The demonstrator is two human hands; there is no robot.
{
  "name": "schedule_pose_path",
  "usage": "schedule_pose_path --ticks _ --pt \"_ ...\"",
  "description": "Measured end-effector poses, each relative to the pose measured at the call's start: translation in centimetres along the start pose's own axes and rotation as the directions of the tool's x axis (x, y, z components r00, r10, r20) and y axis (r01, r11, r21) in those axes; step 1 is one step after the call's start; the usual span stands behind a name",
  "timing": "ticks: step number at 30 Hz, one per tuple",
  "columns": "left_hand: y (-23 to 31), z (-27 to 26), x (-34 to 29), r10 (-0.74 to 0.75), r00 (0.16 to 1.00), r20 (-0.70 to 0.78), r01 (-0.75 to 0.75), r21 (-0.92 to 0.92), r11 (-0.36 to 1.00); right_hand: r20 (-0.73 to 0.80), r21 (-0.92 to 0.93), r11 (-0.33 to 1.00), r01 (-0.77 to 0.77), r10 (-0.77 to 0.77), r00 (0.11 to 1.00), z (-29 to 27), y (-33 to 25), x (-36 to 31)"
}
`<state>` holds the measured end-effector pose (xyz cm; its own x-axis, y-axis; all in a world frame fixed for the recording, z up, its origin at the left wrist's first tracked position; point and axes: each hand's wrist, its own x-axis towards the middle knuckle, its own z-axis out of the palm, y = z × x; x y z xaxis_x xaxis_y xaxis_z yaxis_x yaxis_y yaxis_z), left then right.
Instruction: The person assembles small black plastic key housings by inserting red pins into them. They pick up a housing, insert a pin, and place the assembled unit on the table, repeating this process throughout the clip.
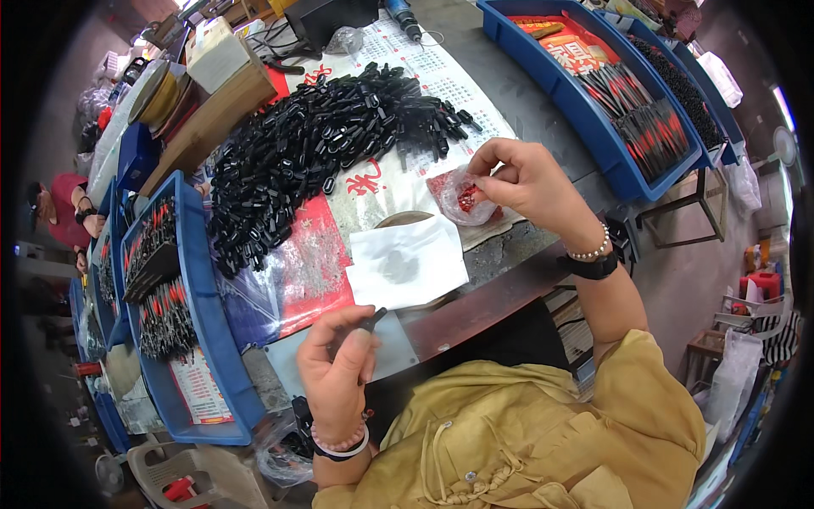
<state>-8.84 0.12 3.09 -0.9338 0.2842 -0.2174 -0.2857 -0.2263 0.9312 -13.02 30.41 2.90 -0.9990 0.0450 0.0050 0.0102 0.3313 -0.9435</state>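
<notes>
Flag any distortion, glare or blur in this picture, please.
Head view: the table's front edge bows and the rim blackens; head view: a bright patch at upper right looks washed out; head view: left hand and right hand look fairly sharp.

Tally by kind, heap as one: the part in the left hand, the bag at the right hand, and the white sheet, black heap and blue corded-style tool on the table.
Black part in the left hand: 1
Clear bag at the right hand: 1
White sheet: 1
Heap of black parts: 1
Blue tool: 1
Total: 5
</notes>
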Motion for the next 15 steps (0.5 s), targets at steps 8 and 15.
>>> schedule_pose_path --ticks 8,15 --pt "-0.3 1.1 0.6 -0.051 0.997 0.050 0.050 0.010 0.999 0.045 0.260 0.962 -0.084 0.075 0.996 -0.9 1.1 0.8" --pt "-0.6 1.2 0.8 -0.078 0.994 0.078 0.077 0.022 0.997 0.030 0.267 0.962 -0.063 0.057 0.998 -0.5 1.4 0.8"
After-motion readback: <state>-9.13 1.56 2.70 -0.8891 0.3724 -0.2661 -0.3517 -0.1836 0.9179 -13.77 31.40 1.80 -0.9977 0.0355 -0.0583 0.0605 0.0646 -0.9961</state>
